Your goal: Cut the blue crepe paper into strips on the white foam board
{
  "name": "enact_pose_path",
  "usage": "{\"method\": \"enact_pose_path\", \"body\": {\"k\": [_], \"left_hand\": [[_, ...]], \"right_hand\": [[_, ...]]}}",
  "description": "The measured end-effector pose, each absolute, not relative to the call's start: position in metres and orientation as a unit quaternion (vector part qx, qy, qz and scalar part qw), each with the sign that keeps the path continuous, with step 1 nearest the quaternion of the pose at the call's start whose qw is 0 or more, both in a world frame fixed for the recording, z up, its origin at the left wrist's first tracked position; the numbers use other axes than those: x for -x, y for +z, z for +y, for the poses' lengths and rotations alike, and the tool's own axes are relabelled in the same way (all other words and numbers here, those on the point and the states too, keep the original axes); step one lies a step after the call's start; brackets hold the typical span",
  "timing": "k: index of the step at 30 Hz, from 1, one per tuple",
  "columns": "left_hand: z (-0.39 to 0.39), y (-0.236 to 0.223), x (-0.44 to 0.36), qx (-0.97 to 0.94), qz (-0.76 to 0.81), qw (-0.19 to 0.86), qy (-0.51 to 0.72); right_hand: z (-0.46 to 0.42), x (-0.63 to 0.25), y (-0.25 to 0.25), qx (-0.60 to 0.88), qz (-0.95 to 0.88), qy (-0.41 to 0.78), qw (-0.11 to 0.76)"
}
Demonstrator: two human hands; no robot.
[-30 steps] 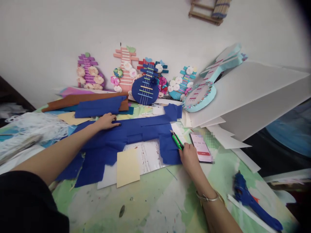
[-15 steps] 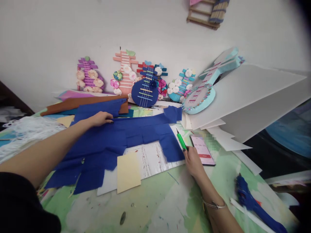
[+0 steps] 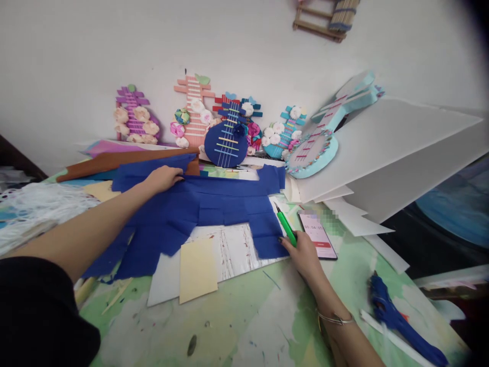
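Floppy blue sheet, skinny green cutter: handling notes

Starting closest to me, the glue gun (image 3: 405,318) lies on the right of the painted table (image 3: 214,326). A bit farther in, a yellow card (image 3: 198,270) overlaps the white board (image 3: 233,250).

Next up, the right hand (image 3: 305,255) has its fingers wrapped around the green cutter (image 3: 286,228). I'd guess it's light and stiff, so the handle is the place to hold it; the thin blade looks like the bit that'd snap. It points away from me and slightly left, long axis on a slant. One fingertip sits right at the blue sheet's edge, can't tell if it's pressing. The phone (image 3: 318,237) lies just beside that hand.

The blue sheet (image 3: 171,214) lies mid-table, partly over the board, long axis running left to right. Fabric or paper, no idea, but it's creased, so probably soft and really light. I'd hold it flat near an edge, since the narrow parts could bunch up or tear.

At its far edge, the left hand (image 3: 164,178) has its fingers bent down onto it. Pinching or just pressing? Can't tell.

Way back, model instruments (image 3: 226,143) lean by the wall.
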State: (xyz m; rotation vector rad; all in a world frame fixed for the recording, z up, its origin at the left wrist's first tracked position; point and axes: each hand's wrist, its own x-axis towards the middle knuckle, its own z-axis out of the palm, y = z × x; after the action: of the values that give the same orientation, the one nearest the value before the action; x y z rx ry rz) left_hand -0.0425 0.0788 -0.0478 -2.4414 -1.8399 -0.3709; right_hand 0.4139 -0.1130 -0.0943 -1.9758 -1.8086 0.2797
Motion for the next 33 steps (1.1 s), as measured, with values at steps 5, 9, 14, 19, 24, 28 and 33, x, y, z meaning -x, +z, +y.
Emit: {"method": "enact_pose_path", "body": {"k": [5, 9, 14, 19, 24, 28, 33], "left_hand": [[0.072, -0.03, 0.049, 0.812, -0.564, -0.002, -0.15], [0.064, -0.002, 0.049, 0.828, -0.536, -0.034, -0.161], [0.055, 0.039, 0.045, 0.83, -0.526, -0.04, -0.18], [0.04, 0.071, 0.033, 0.827, -0.525, -0.022, -0.203], [0.02, 0.093, 0.014, 0.833, -0.516, -0.009, -0.199], [0.009, 0.108, 0.006, 0.84, -0.505, 0.045, -0.195], [-0.002, 0.126, -0.004, 0.822, -0.53, 0.052, -0.203]], "right_hand": [[-0.116, -0.406, -0.094, 0.735, -0.661, 0.051, 0.142], [-0.118, -0.403, -0.094, 0.741, -0.66, 0.048, 0.117], [-0.118, -0.406, -0.095, 0.734, -0.657, 0.062, 0.162], [-0.116, -0.412, -0.097, 0.732, -0.646, 0.081, 0.202], [-0.115, -0.415, -0.098, 0.732, -0.638, 0.098, 0.219], [-0.115, -0.415, -0.098, 0.733, -0.631, 0.112, 0.227], [-0.115, -0.415, -0.098, 0.719, -0.639, 0.131, 0.238]]}}
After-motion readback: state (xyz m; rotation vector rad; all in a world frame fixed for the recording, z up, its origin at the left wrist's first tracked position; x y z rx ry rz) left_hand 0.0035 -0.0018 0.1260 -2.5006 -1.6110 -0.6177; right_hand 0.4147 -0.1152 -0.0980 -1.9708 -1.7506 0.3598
